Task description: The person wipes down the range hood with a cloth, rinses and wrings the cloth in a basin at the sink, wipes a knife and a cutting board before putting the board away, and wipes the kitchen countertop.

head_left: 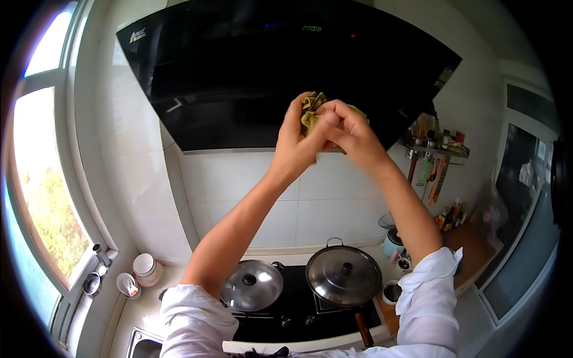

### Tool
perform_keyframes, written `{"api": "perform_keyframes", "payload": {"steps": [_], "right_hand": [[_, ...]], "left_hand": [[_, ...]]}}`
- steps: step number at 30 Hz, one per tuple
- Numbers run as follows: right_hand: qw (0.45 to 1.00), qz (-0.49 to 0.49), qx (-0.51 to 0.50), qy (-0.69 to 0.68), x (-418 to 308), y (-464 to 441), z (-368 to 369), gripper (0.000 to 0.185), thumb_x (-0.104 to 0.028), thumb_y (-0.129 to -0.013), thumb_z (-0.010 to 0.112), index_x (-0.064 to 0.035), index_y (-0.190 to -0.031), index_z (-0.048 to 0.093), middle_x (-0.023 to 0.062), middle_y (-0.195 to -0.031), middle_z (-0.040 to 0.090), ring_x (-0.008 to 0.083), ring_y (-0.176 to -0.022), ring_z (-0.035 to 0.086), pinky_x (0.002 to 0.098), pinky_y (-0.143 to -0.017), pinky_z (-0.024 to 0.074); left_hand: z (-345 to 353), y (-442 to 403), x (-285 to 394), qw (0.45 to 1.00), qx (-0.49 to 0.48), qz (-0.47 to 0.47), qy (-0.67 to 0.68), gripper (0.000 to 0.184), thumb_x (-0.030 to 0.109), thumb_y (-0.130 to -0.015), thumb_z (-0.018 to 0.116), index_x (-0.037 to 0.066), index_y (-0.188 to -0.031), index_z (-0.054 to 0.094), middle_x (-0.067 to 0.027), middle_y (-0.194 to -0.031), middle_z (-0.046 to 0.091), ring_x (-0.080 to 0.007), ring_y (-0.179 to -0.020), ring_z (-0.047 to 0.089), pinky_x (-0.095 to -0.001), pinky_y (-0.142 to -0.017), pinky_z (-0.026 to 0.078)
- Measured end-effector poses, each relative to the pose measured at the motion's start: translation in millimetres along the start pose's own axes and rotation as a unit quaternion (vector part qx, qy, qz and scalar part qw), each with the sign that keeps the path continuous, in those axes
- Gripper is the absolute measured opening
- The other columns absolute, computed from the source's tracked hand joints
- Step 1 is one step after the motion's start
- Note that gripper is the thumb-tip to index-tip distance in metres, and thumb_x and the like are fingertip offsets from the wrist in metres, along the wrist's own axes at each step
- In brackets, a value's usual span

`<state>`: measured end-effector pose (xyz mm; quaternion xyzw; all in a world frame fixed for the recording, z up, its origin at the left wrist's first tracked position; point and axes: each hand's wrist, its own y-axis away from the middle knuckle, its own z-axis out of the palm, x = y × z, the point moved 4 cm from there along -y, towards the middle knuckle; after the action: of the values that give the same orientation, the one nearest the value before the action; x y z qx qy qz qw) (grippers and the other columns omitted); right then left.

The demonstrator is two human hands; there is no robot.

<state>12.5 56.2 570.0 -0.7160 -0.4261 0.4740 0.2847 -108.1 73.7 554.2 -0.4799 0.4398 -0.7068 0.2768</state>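
On the range hood (256, 77), green digits (311, 28) seem to read 20:08; the pale logo (137, 36) at its left corner is too small to read. Below the hood's lower edge (233, 150), open wall tiles (250, 191) reach down to two lidded pans (352, 283). Before the hood, my left hand (294, 140) and right hand (357, 132) clasp a crumpled yellow-green cloth (309, 121) between them.

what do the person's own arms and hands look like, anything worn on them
The left hand and right hand are gloveless, with no watch or bracelet visible. The left sleeve and right sleeve are white, loose and creased, ending around the elbows.
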Motion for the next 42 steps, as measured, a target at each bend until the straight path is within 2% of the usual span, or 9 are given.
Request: {"api": "perform_keyframes", "payload": {"steps": [3,8,10,12,16,19,24,36,42], "right_hand": [[0.996,0.033,-0.083,-0.022,-30,13,-24,0.031,-0.001,-0.08,0.051,-0.0021,-0.112,0.049,0.0071,-0.089,0.061,0.011,-0.073,0.062,0.0209,-0.065,0.0517],[0.994,0.007,-0.113,0.006,-37,14,-56,0.049,-0.011,-0.083,0.054,-0.0022,-0.129,0.041,0.0113,-0.08,0.066,0.0156,-0.065,0.064,0.0265,-0.064,0.0521],[0.999,-0.037,-0.026,0.013,-36,2,-82,0.039,-0.011,-0.086,0.052,-0.003,-0.124,0.048,0.012,-0.081,0.066,0.0144,-0.07,0.063,0.0263,-0.067,0.0514],[0.985,-0.071,0.083,0.136,-26,-12,-105,0.032,-0.006,-0.083,0.052,-0.0026,-0.114,0.055,0.0101,-0.085,0.067,0.0181,-0.071,0.064,0.0294,-0.066,0.0514],[0.835,-0.136,0.177,0.503,-11,-31,-118,0.03,-0.001,-0.077,0.052,-0.0014,-0.107,0.057,0.0117,-0.108,0.062,0.0262,-0.094,0.061,0.0369,-0.079,0.0496],[0.696,-0.172,0.104,0.689,3,-54,-117,0.03,0.002,-0.072,0.054,-0.0006,-0.101,0.056,0.0125,-0.14,0.037,0.0297,-0.129,0.033,0.0465,-0.101,0.0336],[0.677,-0.153,0.1,0.713,6,-81,-126,0.034,0.0,-0.072,0.055,0.0001,-0.106,0.054,0.0139,-0.14,0.036,0.0294,-0.129,0.033,0.0471,-0.102,0.0325],[0.681,-0.142,0.123,0.707,6,-74,-127,0.042,-0.002,-0.071,0.06,0.0017,-0.111,0.051,0.0161,-0.138,0.038,0.0293,-0.129,0.034,0.0443,-0.103,0.0326],[0.672,-0.158,0.142,0.709,1,-63,-128,0.043,-0.001,-0.069,0.061,0.0023,-0.111,0.05,0.0174,-0.137,0.04,0.03,-0.129,0.034,0.0436,-0.103,0.033]], "left_hand": [[18,-4,-7,0.979,-0.184,-0.089,0.027,0.044,0.028,-0.075,0.076,0.003,-0.104,0.054,-0.0045,-0.086,0.061,-0.0115,-0.074,0.059,-0.0251,-0.068,0.05],[25,-40,19,0.968,-0.188,-0.065,-0.151,0.027,0.014,-0.068,0.075,0.002,-0.089,0.062,-0.0083,-0.085,0.064,-0.0186,-0.07,0.063,-0.0307,-0.066,0.052],[35,-58,51,0.872,-0.136,0.108,-0.458,0.032,0.009,-0.062,0.073,0.001,-0.091,0.062,-0.0107,-0.089,0.062,-0.0257,-0.082,0.06,-0.0331,-0.072,0.051],[51,-73,58,0.753,-0.091,0.361,-0.542,0.034,0.006,-0.061,0.07,0.001,-0.093,0.062,-0.0124,-0.094,0.058,-0.0303,-0.094,0.054,-0.0345,-0.077,0.049],[82,-109,32,0.633,-0.154,0.429,-0.626,0.034,0.003,-0.06,0.069,0.003,-0.093,0.062,-0.007,-0.113,0.053,-0.0281,-0.103,0.048,-0.0372,-0.084,0.046],[89,-125,12,0.556,-0.158,0.43,-0.694,0.025,0.012,-0.066,0.069,0.006,-0.09,0.065,-0.0058,-0.13,0.043,-0.0229,-0.107,0.046,-0.0333,-0.081,0.046],[98,-149,-4,0.441,-0.188,0.341,-0.808,0.026,0.026,-0.077,0.065,0.007,-0.095,0.068,-0.0049,-0.14,0.036,-0.0189,-0.109,0.047,-0.0303,-0.078,0.046],[107,-155,-8,0.328,-0.214,0.204,-0.897,0.031,0.036,-0.087,0.055,0.013,-0.105,0.067,-0.003,-0.149,0.023,-0.0185,-0.108,0.051,-0.0328,-0.076,0.048],[99,-158,-10,0.354,-0.199,0.224,-0.886,0.032,0.036,-0.088,0.055,0.011,-0.103,0.068,-0.0016,-0.148,0.024,-0.0185,-0.107,0.052,-0.0331,-0.076,0.048]]}}
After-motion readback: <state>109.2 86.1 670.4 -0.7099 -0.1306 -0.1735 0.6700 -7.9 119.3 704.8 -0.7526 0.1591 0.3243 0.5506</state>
